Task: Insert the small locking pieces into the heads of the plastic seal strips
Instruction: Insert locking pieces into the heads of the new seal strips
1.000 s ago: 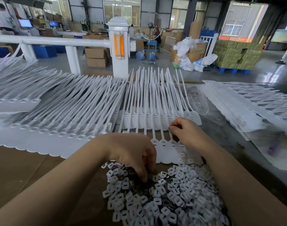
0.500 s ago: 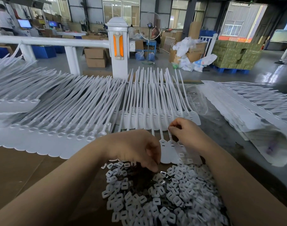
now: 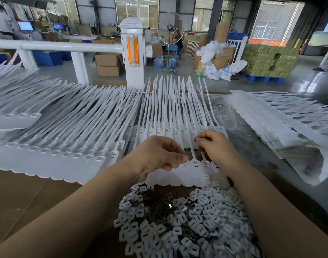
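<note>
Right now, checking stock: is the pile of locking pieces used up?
No. The pile of locking pieces still lies heaped between both forearms.

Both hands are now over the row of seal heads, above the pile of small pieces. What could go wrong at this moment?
1. The left hand pinches near one head in the near row of seal strips; the heads lie packed edge to edge, so a piece could enter the wrong one.
2. The forearms pass close over the pile of locking pieces and could scatter some.

White railing post point(image 3: 132, 53) with orange reflector, cardboard boxes point(image 3: 107, 63), standing fan point(image 3: 170, 41), stacked green cartons point(image 3: 269, 60).
</note>
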The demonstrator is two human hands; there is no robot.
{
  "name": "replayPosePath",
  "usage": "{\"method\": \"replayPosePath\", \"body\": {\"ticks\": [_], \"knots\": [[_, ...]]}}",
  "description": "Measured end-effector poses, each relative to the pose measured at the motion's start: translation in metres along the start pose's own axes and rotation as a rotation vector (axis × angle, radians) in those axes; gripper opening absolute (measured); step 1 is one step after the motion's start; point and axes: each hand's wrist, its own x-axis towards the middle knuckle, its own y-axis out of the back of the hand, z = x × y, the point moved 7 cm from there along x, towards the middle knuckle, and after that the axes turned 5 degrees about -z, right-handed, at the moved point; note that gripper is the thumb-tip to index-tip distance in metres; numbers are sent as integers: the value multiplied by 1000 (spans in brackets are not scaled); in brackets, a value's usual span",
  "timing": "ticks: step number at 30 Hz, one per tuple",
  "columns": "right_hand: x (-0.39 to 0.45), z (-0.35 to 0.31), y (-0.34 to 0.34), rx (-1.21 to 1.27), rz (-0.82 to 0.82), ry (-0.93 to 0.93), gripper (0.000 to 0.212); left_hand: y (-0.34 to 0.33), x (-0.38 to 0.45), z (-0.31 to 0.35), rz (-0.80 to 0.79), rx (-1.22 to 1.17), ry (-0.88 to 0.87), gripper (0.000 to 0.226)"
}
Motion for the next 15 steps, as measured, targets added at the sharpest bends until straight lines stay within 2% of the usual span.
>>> {"method": "replayPosePath", "body": {"ticks": [10, 15], "knots": [[2, 7, 4, 241, 54, -73, 11, -25, 24, 9, 16, 61, -4, 12], [1, 9, 7, 286, 66, -96, 11, -34, 37, 18, 94, 288, -33, 11]]}}
